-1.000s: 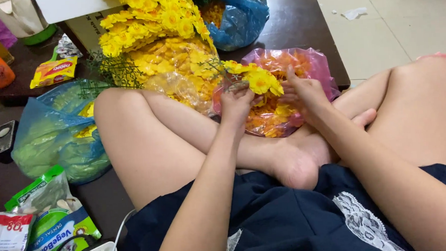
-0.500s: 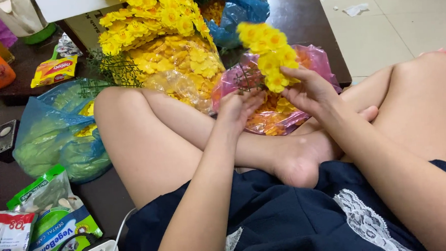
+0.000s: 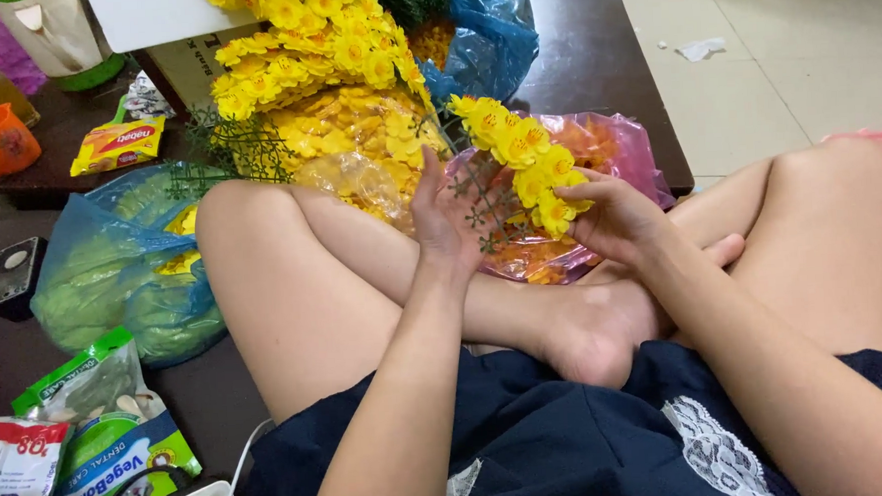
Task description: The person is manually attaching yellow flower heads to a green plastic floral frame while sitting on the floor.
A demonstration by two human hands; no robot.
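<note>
Far to the left of your hands, a yellow-and-red snack packet [image 3: 119, 145] lies flat on the dark table. Down below your left elbow sit green-and-white pouches [image 3: 102, 431] (glossy, crumpled) beside a red-and-white packet [image 3: 14, 465]. A dark phone [image 3: 11, 272] lies left, screen hidden.

Stem end of the yellow flower sprig [image 3: 521, 155] behind the left hand [image 3: 450, 218]

Artificial flower sprig [image 3: 524, 155]: a cluster of yellow blossoms with orange centres on a thin dark-green stem with small leaves. It is tilted, blossoms uppermost, in front of a pink plastic bag [image 3: 610, 141] of orange-yellow petals.
</note>
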